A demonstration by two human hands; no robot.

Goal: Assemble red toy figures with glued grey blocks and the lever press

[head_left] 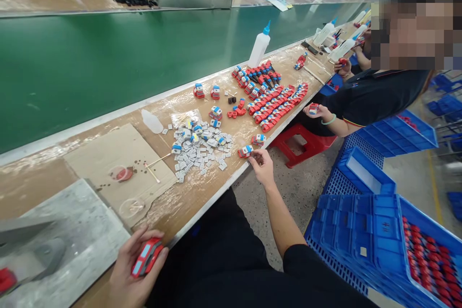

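Note:
My left hand (135,269), low at the table's front edge, grips a red toy car (147,257) with pale blue windows and a grey strip. Farther right, my right hand (263,167) pinches a small red, white and blue toy car (245,151) at the table edge. Just behind those fingers sits a similar toy car (259,140). Left of it spreads a pile of small grey plates (202,151), with some white and blue parts on top. Rows of red toy pieces (276,106) stand beyond my right hand.
A cardboard sheet (119,154) bears cotton swabs (153,173) and a small dish of red liquid (121,173). A metal fixture (65,245) stands at left. Behind runs a green conveyor (126,57). A white bottle (259,48), a co-worker (375,91) and blue crates (361,236) are at right.

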